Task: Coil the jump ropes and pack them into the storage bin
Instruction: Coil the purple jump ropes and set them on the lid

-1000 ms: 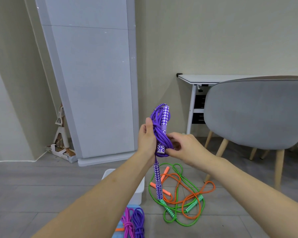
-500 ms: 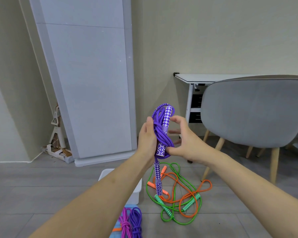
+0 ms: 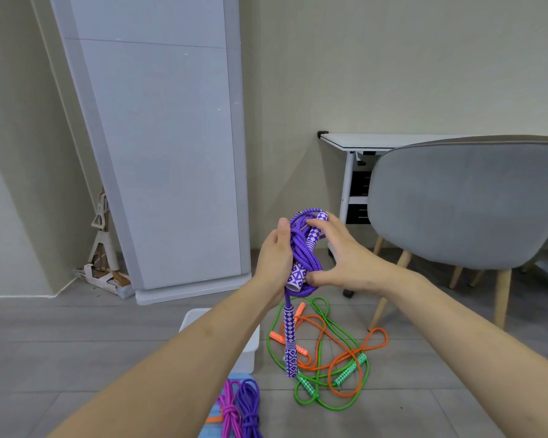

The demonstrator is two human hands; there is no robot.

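Two hands are raised in front of the person, and between them the purple jump rope (image 3: 302, 248) is gathered into a bundle. The left hand (image 3: 276, 260) is clamped around the bundle and one patterned handle. The right hand (image 3: 339, 260) has its fingers spread; its thumb and fingertips touch the coils, but whether they pinch a strand cannot be told. The second handle (image 3: 290, 341) hangs free below the hands.

The step in hand is judged to be the coiling of this rope, nearly finished. For the next move, the hanging handle probably must be wound in or tucked, so that the bundle does not open, and then it is to be lowered into the storage bin (image 3: 247, 349) below the left forearm.

A green rope (image 3: 317, 403) and an orange rope (image 3: 345, 358) lie tangled on the floor below the right hand, not yet coiled. Below the left forearm, pink and purple coiled ropes (image 3: 238, 409) are cut off by the picture edge. Most of the bin is hidden by the forearm, so its content cannot be seen.
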